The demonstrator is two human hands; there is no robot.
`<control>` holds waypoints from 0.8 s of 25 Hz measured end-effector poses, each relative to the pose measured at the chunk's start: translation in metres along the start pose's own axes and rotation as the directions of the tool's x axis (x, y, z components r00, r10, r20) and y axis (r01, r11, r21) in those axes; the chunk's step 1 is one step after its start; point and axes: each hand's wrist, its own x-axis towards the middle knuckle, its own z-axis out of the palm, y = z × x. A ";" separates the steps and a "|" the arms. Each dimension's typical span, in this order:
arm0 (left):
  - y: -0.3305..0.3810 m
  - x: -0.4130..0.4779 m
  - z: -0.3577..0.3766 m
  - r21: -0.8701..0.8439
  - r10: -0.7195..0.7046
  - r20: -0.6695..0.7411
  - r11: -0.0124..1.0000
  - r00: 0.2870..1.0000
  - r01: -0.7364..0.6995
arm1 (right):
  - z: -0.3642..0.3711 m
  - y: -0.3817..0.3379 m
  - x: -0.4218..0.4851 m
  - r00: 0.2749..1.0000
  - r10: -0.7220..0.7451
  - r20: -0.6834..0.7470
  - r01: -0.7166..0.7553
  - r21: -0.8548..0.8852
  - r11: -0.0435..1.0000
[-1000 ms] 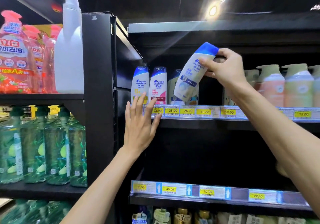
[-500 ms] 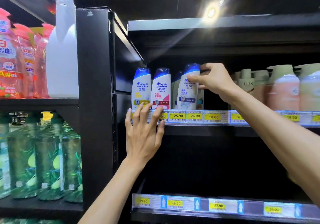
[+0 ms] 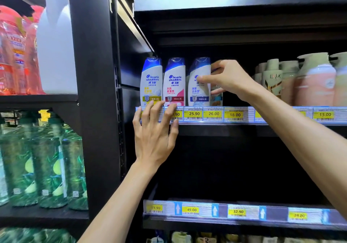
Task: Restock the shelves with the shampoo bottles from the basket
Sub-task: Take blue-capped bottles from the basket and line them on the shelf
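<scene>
Pinching the 3rd shampoo bottle (image 3: 197, 95), right hand (image 3: 229, 80); left hand (image 3: 154, 138) flat against the price strip (image 3: 234, 115).

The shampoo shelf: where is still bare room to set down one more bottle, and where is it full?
Free: the dark gap above the 18.00 tag, between the small bottle by the right hand and the beige bottles. Crowded: the left end, where three shampoo bottles stand side by side, and the right, packed with beige and pink bottles.
</scene>
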 end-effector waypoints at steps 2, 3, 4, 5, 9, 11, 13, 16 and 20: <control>0.000 -0.001 0.001 -0.002 0.002 -0.008 1.000 1.000 -0.002 | -0.004 0.004 -0.004 0.998 0.007 0.066 -0.004 -0.046 0.999; 0.000 -0.001 0.001 0.000 0.004 -0.014 1.000 1.000 -0.004 | -0.004 0.005 -0.007 0.996 0.006 0.083 -0.001 -0.059 0.998; 0.000 -0.001 0.002 0.003 0.004 -0.022 1.000 1.000 -0.004 | -0.004 0.007 -0.009 0.996 0.007 0.089 -0.002 -0.062 0.998; 0.000 0.000 0.002 0.003 0.004 -0.029 1.000 1.000 -0.004 | -0.003 0.008 -0.010 0.996 0.010 0.087 -0.005 -0.060 0.998; 0.000 -0.002 0.005 0.004 0.009 -0.050 1.000 0.999 -0.009 | -0.002 0.010 -0.010 0.996 0.027 0.079 -0.024 -0.037 0.999; -0.001 -0.001 0.005 0.006 0.009 -0.053 1.000 0.999 -0.009 | -0.002 0.011 -0.010 0.997 0.034 0.072 -0.031 -0.035 0.999; -0.001 -0.002 0.005 0.005 0.011 -0.049 1.000 0.999 -0.011 | -0.002 0.011 -0.011 0.997 0.037 0.071 -0.034 -0.039 0.999; -0.001 -0.002 0.005 -0.005 0.006 -0.042 1.000 0.999 -0.007 | -0.002 0.010 -0.012 0.996 0.051 0.076 -0.047 -0.044 0.998; -0.001 -0.002 0.003 -0.020 0.005 -0.018 1.000 1.000 -0.006 | 0.000 0.006 -0.016 0.997 0.059 0.052 -0.054 -0.085 0.995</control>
